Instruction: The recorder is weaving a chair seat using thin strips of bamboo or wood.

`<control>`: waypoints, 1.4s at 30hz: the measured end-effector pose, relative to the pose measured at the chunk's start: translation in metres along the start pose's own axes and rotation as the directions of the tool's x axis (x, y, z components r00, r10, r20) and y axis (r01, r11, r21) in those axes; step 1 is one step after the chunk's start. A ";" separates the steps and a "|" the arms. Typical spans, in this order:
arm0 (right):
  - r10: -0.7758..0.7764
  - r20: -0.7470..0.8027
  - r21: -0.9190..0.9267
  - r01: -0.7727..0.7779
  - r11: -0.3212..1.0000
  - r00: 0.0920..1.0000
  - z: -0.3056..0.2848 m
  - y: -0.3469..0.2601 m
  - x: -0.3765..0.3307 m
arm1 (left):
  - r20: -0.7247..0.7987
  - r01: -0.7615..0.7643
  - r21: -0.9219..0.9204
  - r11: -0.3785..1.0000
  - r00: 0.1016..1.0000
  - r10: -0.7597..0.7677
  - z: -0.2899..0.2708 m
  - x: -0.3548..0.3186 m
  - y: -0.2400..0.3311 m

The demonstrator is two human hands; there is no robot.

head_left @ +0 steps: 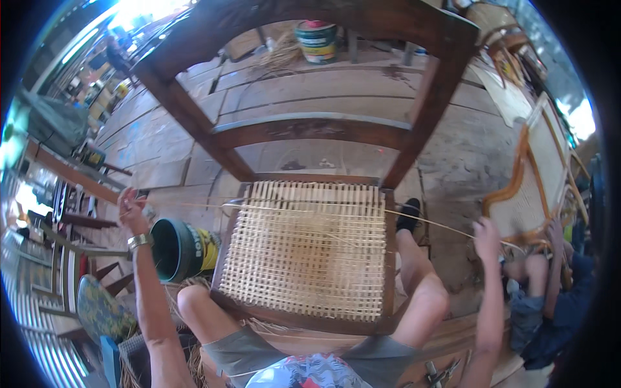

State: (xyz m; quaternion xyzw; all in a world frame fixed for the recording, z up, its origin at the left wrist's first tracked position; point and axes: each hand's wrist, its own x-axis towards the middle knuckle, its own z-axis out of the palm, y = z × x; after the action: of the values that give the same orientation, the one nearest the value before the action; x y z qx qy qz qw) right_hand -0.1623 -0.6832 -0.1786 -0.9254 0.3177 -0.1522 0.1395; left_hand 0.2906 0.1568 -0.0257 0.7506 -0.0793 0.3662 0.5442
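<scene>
Between my knees stands a dark wooden chair (312, 134) with its backrest away from me. Its seat carries a woven cane panel (301, 258) in an open grid, with looser parallel strips near the back rail. Out to the left, my left hand (132, 210), with a watch on the wrist, is closed on a thin cane strand (184, 204) that runs to the seat's left side. Far to the right, my right hand (486, 239) grips a cane strand (430, 221) stretched from the seat's right edge. Something shiny (231, 205), its kind unclear, shows at the left rail.
A green bucket (174, 249) stands left of the seat, and another lidded bucket (316, 44) sits beyond the backrest. Chair frames (527, 184) with cane panels lean at the right, where another person (550, 291) sits close by. More chairs crowd the left side.
</scene>
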 end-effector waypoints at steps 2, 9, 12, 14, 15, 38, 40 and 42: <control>-0.226 0.065 0.393 0.184 0.901 0.972 -0.014 -0.104 0.007 | 0.078 -0.034 -0.006 0.999 0.996 0.035 -0.009 0.010 0.004; -0.169 0.608 0.402 -0.118 0.908 0.776 0.021 -0.181 0.032 | 0.011 0.299 -0.133 0.945 0.954 -0.300 0.041 -0.011 0.118; -0.310 0.386 0.543 0.058 0.838 0.869 0.025 -0.166 0.024 | 0.094 0.375 -0.303 0.876 0.927 -0.364 0.047 -0.025 0.153; -0.247 0.367 0.474 0.048 0.879 0.897 0.014 -0.136 0.020 | 0.231 0.432 -0.351 0.831 0.900 -0.370 0.072 -0.045 0.177; -0.159 0.441 0.407 -0.039 0.913 0.883 0.000 -0.111 0.021 | 0.337 0.391 -0.313 0.866 0.898 -0.284 0.086 -0.057 0.180; -0.062 0.325 0.256 -0.025 0.966 0.944 -0.004 -0.068 0.013 | 0.970 -0.368 0.156 0.917 0.233 -0.072 0.214 -0.149 0.226; 0.070 0.184 -0.029 -0.066 0.997 0.980 -0.016 0.017 -0.002 | 0.978 -0.306 0.029 0.952 0.205 0.036 0.236 -0.175 0.195; 0.172 -0.029 -0.375 -0.171 0.911 0.985 -0.036 0.124 -0.031 | 0.980 -0.194 0.018 0.981 0.196 0.020 0.263 -0.193 0.188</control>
State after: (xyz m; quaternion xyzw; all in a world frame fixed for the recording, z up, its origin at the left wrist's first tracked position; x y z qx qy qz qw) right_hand -0.2660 -0.7634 -0.1959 -0.9039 0.4206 -0.0736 -0.0268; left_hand 0.1767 -0.2014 -0.0426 0.8409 -0.4309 -0.1477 0.2922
